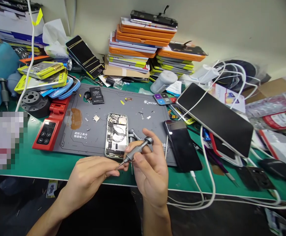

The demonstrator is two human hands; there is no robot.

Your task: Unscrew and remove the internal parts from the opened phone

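Two yellow-edged cases lie stacked at the far left of the green desk, overlapping blue-rimmed trays, with a round black holder just in front of them. Next comes a red device with four round buttons on its dark panel, along the left edge of a grey mat. Near the mat's back edge lies a black battery. The left hand is in front of the mat, its grip closed, thumb and forefinger pinched together at the screwdriver's tip; whether they hold anything small, I cannot tell. Behind it, an opened phone lies on the mat, its inner parts showing. The grey screwdriver slants down leftward, held in the closed grip of the right hand. Further right, a dark phone lies partly on the mat, with a white cable at its lower end. Beyond it, a larger black-screened device rests tilted on other items.
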